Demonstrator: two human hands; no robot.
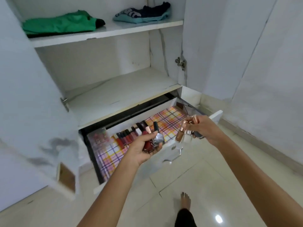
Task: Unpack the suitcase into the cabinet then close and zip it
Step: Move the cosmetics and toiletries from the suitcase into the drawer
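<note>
Bare forearms, no sleeves — bare foot (185,201) below a black trouser leg (185,217).

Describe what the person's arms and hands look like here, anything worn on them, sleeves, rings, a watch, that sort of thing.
Both arms are bare as far as the frame shows them: no sleeves, no watch, no bracelet. The left hand and the right hand wear no gloves. I can make out no ring, though the fingers are partly hidden and slightly blurred. Lower down, a bare foot shows below dark legwear.

Home bedroom: clothes-stocked cabinet (105,32)
</note>
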